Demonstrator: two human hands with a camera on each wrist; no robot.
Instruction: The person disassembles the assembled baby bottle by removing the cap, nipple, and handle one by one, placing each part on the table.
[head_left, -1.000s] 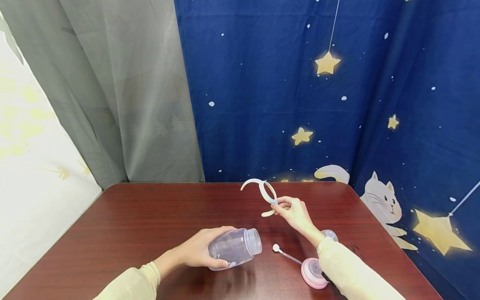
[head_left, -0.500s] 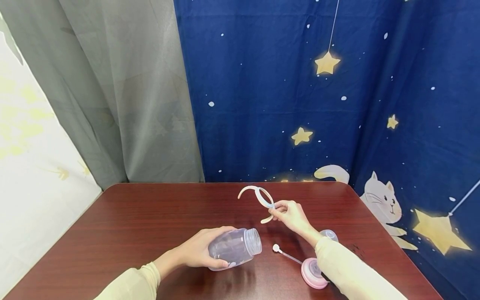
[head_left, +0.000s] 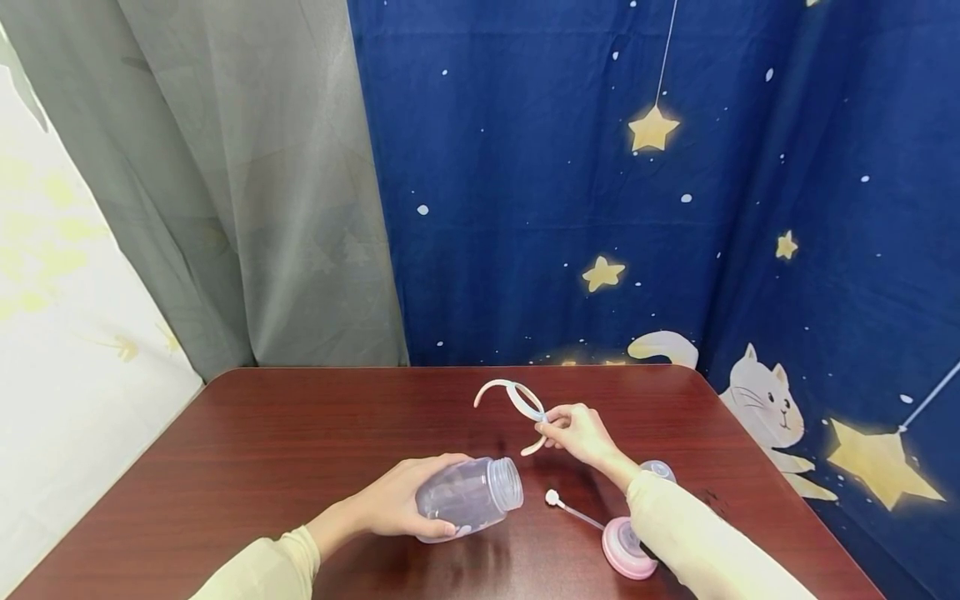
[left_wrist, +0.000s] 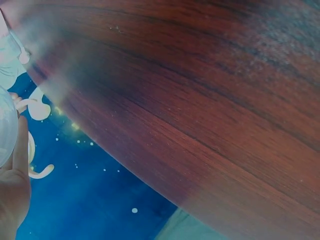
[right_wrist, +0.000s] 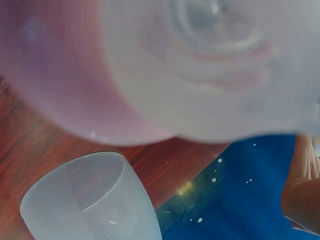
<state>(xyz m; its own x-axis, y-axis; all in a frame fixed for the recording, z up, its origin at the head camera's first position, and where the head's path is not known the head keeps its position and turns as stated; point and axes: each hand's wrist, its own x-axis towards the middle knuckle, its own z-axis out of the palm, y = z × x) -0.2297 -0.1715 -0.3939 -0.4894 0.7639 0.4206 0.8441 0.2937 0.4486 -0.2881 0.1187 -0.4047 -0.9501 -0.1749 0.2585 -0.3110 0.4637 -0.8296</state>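
My left hand (head_left: 397, 497) grips a clear baby bottle (head_left: 459, 498), which is tilted on its side with its threaded, uncapped mouth facing right. In the left wrist view only part of the bottle (left_wrist: 6, 127) shows at the left edge, beside the hand (left_wrist: 14, 192). Beyond it, my right hand (head_left: 581, 433) pinches a pale bottle handle (head_left: 522, 403), a ring with two curved arms, and holds it up above the table. Handle and bottle are apart. In the right wrist view the right hand (right_wrist: 302, 187) shows at the right edge; its fingertips are hidden.
A pink bottle lid (head_left: 627, 550) with a straw (head_left: 579, 514) ending in a white weight lies under the right forearm. A translucent cap (head_left: 658, 471) stands behind that forearm, partly covered. Brown table (head_left: 322, 417); curtains hang behind its far edge.
My right hand has come down and slightly left with the handle, nearer the bottle. The left hand and bottle have hardly moved.
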